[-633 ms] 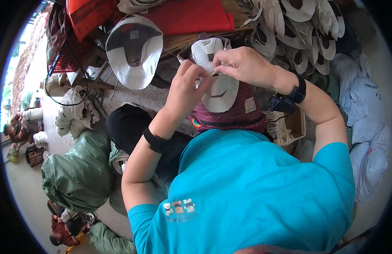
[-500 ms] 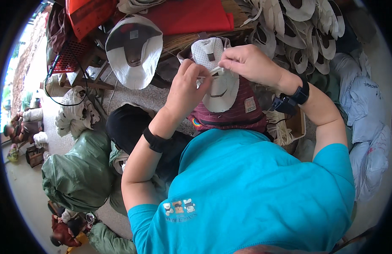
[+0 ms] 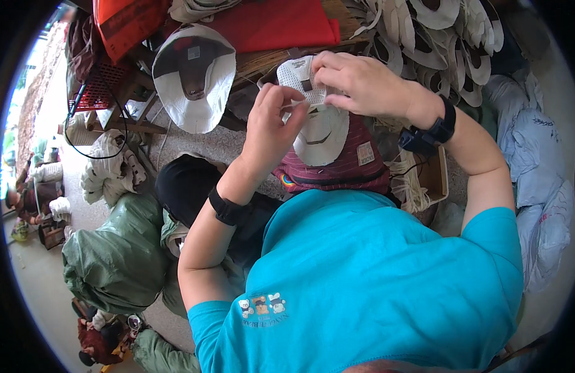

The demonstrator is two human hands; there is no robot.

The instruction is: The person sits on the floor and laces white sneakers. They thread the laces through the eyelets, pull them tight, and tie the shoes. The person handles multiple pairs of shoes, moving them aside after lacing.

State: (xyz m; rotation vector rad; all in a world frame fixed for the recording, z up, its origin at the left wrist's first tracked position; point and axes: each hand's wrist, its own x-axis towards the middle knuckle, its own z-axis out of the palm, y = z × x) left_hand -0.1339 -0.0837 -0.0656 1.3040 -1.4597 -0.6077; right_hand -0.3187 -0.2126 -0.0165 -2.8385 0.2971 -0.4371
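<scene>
- The view is taken from head height by the left one of two wide fisheye cameras, worn side by side.
- The lens is directed downward; the turquoise shirt (image 3: 387, 280) is seen from above and occupies the lower middle.
- The left hand (image 3: 269, 127) and the right hand (image 3: 371, 84) are framed in the upper middle, at close range.
- A co-worker (image 3: 93, 339) is rendered small at the lower left, well apart from the camera.
- The picture is shown upright and unmirrored; its corners are blacked out by the lens circle, and straight edges are bent toward the rim.
</scene>
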